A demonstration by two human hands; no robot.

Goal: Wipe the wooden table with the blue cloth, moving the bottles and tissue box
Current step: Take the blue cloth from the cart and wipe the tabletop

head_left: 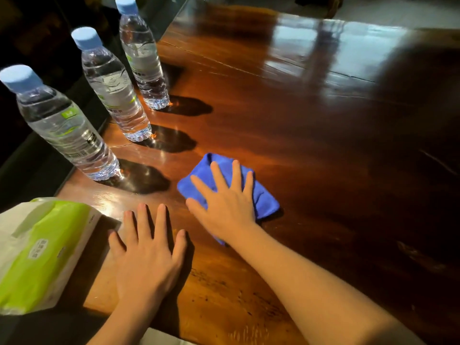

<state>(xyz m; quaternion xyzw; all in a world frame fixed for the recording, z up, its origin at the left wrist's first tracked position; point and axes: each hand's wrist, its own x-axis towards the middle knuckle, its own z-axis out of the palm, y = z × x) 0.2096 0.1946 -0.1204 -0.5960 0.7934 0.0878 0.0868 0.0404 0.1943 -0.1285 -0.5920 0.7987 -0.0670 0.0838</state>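
Observation:
A folded blue cloth lies on the glossy wooden table, and my right hand presses flat on it with fingers spread. My left hand rests flat on the bare wood just left of it, fingers apart, holding nothing. A green and white tissue pack lies at the near left edge, beside my left hand. Three clear water bottles with pale blue caps stand upright in a row along the left edge: near, middle, far.
The table's left edge runs right beside the bottles and tissue pack, with dark floor beyond. A blurred dark shape covers the upper right. Bare wood stretches to the right and far side of the cloth.

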